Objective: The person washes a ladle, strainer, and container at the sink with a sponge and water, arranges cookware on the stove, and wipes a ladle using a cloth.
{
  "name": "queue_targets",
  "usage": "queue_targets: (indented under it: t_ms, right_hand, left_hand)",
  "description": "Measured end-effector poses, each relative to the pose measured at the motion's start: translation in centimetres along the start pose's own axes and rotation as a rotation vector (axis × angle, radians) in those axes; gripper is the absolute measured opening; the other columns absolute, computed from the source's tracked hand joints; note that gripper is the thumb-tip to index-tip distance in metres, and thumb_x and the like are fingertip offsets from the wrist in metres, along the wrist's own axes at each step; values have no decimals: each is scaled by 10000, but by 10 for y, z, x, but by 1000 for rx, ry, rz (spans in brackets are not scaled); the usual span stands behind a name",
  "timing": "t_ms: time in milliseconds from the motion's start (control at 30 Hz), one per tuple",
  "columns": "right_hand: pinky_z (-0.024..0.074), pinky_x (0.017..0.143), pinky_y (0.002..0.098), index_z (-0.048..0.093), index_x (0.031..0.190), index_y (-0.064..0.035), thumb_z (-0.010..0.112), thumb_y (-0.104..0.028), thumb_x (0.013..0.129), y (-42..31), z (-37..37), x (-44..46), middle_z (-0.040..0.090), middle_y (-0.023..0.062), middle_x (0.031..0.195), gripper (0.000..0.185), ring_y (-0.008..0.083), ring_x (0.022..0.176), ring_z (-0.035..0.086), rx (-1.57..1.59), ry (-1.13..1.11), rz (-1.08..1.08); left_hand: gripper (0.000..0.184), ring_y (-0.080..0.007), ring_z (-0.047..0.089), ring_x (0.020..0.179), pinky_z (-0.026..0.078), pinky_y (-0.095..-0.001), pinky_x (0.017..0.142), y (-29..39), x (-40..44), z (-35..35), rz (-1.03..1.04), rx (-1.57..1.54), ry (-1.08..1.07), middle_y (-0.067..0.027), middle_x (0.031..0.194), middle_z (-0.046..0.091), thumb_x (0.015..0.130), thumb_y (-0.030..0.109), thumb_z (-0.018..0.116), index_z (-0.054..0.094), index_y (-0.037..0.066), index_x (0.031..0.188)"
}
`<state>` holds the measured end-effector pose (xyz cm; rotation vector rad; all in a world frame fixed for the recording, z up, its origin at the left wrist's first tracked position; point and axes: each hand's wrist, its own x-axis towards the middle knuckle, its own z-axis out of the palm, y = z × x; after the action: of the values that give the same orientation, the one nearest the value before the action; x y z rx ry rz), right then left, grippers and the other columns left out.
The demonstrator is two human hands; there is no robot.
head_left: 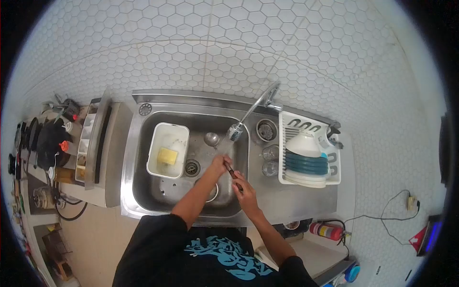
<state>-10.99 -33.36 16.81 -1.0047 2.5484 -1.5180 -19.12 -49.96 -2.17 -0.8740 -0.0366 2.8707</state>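
Note:
My left hand [219, 164] is closed around the upper part of a long utensil under the faucet's spray. My right hand [245, 192] grips its dark brown handle [230, 169] lower down. A round metal bowl [211, 139] lies in line with this handle beyond my left hand, so the utensil looks like a ladle; my fingers hide the joint. The pull-down faucet head [234, 132] runs water just above my left hand. Below my left forearm, a round pale-rimmed dish [212, 193] sits partly hidden on the sink floor.
A white tub [152, 165] with a yellow sponge [167, 156] stands in the sink [143, 190], left of the drain [192, 168]. On the right, a white dish rack [310, 181] holds plates and bowls. Two glasses [270, 160] and a metal strainer [266, 129] stand beside it.

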Motion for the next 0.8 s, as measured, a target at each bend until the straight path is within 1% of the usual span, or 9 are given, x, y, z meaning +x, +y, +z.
queue_targets:
  t_ms: [233, 300, 400, 500, 567, 600, 667, 767, 800]
  right_hand:
    - [473, 834, 343, 597, 955, 4, 559, -134, 893, -2, 53, 30, 627, 153, 1061, 156, 299, 991, 606, 16, -172, -101]
    - [475, 757, 386, 591, 978, 4, 504, -147, 919, -19, 77, 60, 620, 159, 963, 184, 338, 839, 600, 167, -245, 297]
    - [481, 716, 375, 593, 949, 11, 508, -89, 882, 8, 164, 101, 613, 179, 873, 147, 339, 784, 603, 195, -261, -21]
    - [478, 741, 419, 583, 983, 0, 509, -85, 860, 51, 270, 124, 616, 180, 901, 167, 345, 850, 599, 87, -436, -70]
    - [485, 778, 435, 563, 1139, -107, 539, -105, 825, 90, 336, 129, 575, 176, 1100, 315, 345, 960, 583, -133, -825, -193]
    - [485, 778, 435, 563, 1139, -107, 539, -105, 825, 94, 351, 132, 575, 176, 1100, 315, 345, 960, 583, -127, -833, -190]
    - [492, 825, 441, 504, 1265, -291, 498, -125, 845, 102, 376, 145, 445, 141, 1308, 452, 369, 1035, 552, -546, -1142, -284]
    - [492, 827, 504, 412, 1314, -420, 525, -183, 844, 101, 400, 165, 284, 100, 1446, 538, 351, 1116, 516, -699, -1233, -309]
    - [491, 804, 549, 395, 1326, -411, 617, -269, 796, 111, 411, 164, 219, 94, 1479, 591, 342, 1186, 469, -697, -1247, -302]
  left_hand:
    - [224, -114, 442, 479, 373, -252, 430, 6, -124, 14, -63, 637, 175, 16, 550, 430, 909, 198, 439, 480, 128, 700]
    - [206, -96, 434, 469, 366, -251, 414, 17, -145, 7, -111, 880, 200, 30, 540, 419, 911, 218, 452, 496, 122, 734]
    - [113, -92, 430, 464, 355, -247, 401, 20, -158, -18, 48, 843, 214, 32, 574, 438, 899, 183, 480, 507, 110, 817]
    - [71, -79, 415, 485, 355, -235, 420, 25, -172, -46, -81, 777, 219, 27, 639, 444, 866, 106, 519, 479, 98, 924]
    - [141, -74, 407, 504, 359, -229, 439, 25, -181, -65, -58, 682, 228, 26, 657, 433, 860, 83, 524, 455, 85, 982]
    - [175, -72, 404, 513, 360, -227, 448, 27, -201, -56, -95, 717, 298, 27, 658, 423, 863, 81, 521, 437, 78, 1016]
    - [208, -73, 407, 516, 357, -228, 446, 37, -234, -69, -114, 734, 246, 25, 658, 422, 871, 87, 513, 422, 73, 1057]
    - [274, -73, 410, 519, 348, -229, 436, 54, -301, -69, -141, 771, 166, 25, 660, 411, 907, 138, 487, 384, 76, 1152]
    - [273, -80, 410, 530, 349, -229, 445, 65, -333, -46, -187, 859, 207, 22, 679, 406, 927, 154, 476, 391, 59, 1168]
